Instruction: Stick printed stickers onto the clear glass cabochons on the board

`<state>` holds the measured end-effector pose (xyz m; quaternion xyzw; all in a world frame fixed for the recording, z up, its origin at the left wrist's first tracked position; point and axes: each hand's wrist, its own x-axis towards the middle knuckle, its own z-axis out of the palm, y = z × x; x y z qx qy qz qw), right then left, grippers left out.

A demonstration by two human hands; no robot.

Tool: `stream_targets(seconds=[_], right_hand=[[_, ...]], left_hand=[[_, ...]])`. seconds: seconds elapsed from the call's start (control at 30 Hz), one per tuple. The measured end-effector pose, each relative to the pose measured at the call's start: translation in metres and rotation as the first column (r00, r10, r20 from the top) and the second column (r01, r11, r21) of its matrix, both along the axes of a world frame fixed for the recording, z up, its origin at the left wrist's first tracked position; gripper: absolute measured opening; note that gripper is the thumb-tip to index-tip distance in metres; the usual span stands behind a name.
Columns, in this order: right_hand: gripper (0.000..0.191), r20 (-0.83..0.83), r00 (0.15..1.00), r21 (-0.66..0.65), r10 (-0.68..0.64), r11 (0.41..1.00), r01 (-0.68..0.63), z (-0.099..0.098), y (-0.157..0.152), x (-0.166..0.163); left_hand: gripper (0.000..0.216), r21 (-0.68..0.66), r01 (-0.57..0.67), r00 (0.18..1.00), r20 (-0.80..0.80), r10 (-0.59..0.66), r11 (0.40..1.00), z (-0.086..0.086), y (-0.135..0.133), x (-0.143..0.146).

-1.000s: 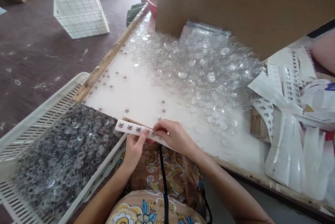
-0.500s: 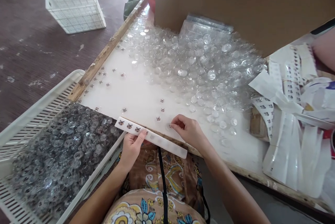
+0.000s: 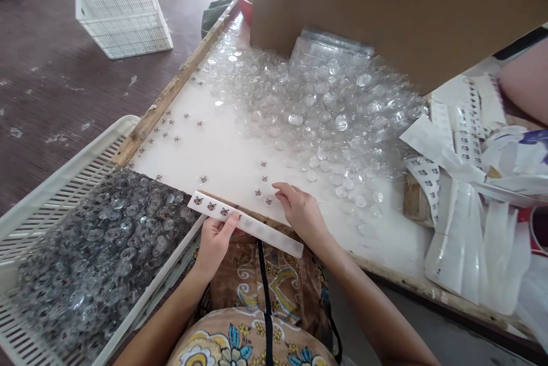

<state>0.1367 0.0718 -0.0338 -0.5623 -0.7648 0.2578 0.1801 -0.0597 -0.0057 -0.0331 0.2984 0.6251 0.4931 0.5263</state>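
At lower centre, the left hand (image 3: 215,238) pinched a sticker strip (image 3: 253,226); the right hand (image 3: 303,210), thumb and forefinger spread, was just beside a cat-face sticker (image 3: 269,201).

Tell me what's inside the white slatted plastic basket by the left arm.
Small, clear, round pieces with dark markings, heaped together; they hide the bottom of the basket.

We hold a long white strip (image 3: 274,236) aslant, its left end higher; dark cat-face stickers (image 3: 211,206) line its left part, the right bare of faces. Beyond it, four matching faces (image 3: 264,179) cluster loosely on our white bench (image 3: 222,149).
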Motion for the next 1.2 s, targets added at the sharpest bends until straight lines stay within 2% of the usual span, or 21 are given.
stream_targets(seconds=[0.1,0.2,0.27,0.4,0.5,0.57,0.63,0.7,0.8,0.93,1.0,1.07,1.13,1.2], right_hand=[[0.020,-0.064,0.996,-0.009,-0.065,0.998,0.064,0.008,-0.005,0.021],[0.017,0.079,0.990,-0.012,-0.117,0.993,0.118,0.011,-0.015,0.031],[0.018,0.089,0.993,-0.068,-0.081,0.994,0.087,0.011,-0.021,0.027],[0.021,-0.150,0.989,-0.189,0.011,0.981,-0.039,0.013,-0.022,0.003],[0.017,-0.309,0.951,-0.236,0.011,0.968,-0.088,0.022,-0.017,-0.014],[0.019,-0.401,0.913,-0.258,0.068,0.948,-0.184,0.029,-0.014,-0.022],[0.018,-0.451,0.881,-0.244,0.141,0.930,-0.274,0.032,-0.014,-0.028],[0.012,-0.448,0.875,-0.212,0.185,0.929,-0.305,0.032,-0.015,-0.030],[0.013,-0.406,0.891,-0.161,0.204,0.943,-0.290,0.028,-0.020,-0.028],[0.016,-0.293,0.918,-0.004,0.266,0.960,-0.280,0.024,-0.031,-0.025],[0.016,-0.315,0.905,0.051,0.285,0.958,-0.283,0.026,-0.032,-0.021],[0.013,-0.385,0.895,0.070,0.226,0.974,-0.216,0.027,-0.026,-0.013],[0.009,-0.431,0.899,0.039,0.079,0.997,-0.070,0.025,-0.013,0.000],[0.007,-0.416,0.905,-0.037,-0.093,0.996,0.085,0.018,0.001,0.014]], left_hand=[[0.038,0.002,0.007,1.000,-0.014,-0.007,1.000,0.001,-0.001,-0.001],[0.039,0.012,0.026,1.000,-0.008,-0.026,1.000,0.002,0.000,0.000],[0.039,0.009,0.057,0.998,0.000,-0.057,0.998,0.003,0.001,0.001],[0.038,-0.008,0.092,0.996,0.013,-0.092,0.996,0.005,0.002,0.004],[0.035,-0.019,0.114,0.993,0.028,-0.114,0.993,0.006,0.003,0.006],[0.032,-0.006,0.143,0.990,0.024,-0.142,0.990,0.006,0.004,0.007],[0.032,0.011,0.154,0.988,0.008,-0.154,0.988,0.005,0.003,0.007],[0.036,0.013,0.144,0.990,0.006,-0.144,0.990,0.004,0.003,0.007],[0.038,-0.010,0.124,0.992,0.038,-0.124,0.992,0.002,0.003,0.004],[0.038,-0.026,0.113,0.993,0.023,-0.112,0.993,0.001,0.006,0.004],[0.038,-0.026,0.106,0.994,0.009,-0.105,0.994,0.001,0.007,0.004],[0.038,-0.029,0.099,0.995,0.009,-0.099,0.995,0.000,0.007,0.005],[0.039,-0.032,0.095,0.995,0.017,-0.094,0.995,-0.002,0.004,0.005],[0.039,-0.034,0.088,0.996,0.026,-0.087,0.996,-0.004,0.001,0.005]])
